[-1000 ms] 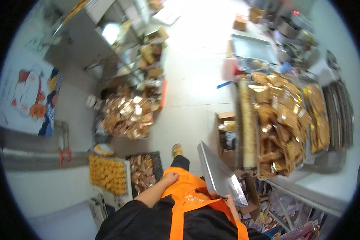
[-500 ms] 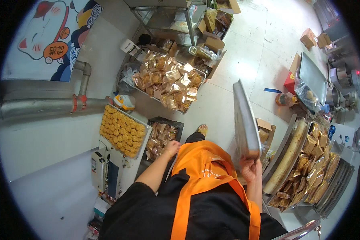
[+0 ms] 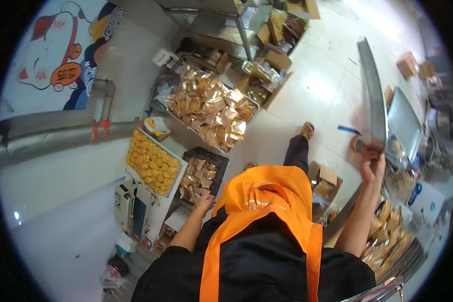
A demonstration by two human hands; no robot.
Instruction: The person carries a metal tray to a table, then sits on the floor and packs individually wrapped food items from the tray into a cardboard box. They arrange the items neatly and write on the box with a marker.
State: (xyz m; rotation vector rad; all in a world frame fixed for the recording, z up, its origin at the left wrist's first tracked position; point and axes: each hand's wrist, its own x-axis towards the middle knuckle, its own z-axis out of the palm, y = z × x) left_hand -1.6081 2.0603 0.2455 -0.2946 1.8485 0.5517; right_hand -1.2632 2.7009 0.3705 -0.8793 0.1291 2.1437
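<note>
My right hand [image 3: 373, 167] is closed around the near end of a metal baking tray [image 3: 373, 95]. The tray stands on edge, its length pointing away from me above the floor. On the left, my left hand [image 3: 205, 202] hangs beside my apron with loosely bent fingers and nothing seen in it. Nearest to it is a black crate [image 3: 217, 171] of wrapped brown packets [image 3: 197, 179]. Next to the crate, a tray [image 3: 175, 182] carries rows of round golden pastries [image 3: 150, 162].
A large tray heaped with gold-wrapped pastries [image 3: 209, 108] sits ahead. Open cardboard boxes [image 3: 278, 59] lie beyond it, near a metal rack [image 3: 246, 38]. To the right are another metal tray [image 3: 405, 123], an open carton [image 3: 328, 175] and more wrapped goods [image 3: 387, 234]. A pipe [image 3: 50, 136] follows the left wall.
My right hand has carried the baking tray forward and to the right, turning it more edge-on. One leg has stepped forward. My left hand has dropped back slightly from the crate.
</note>
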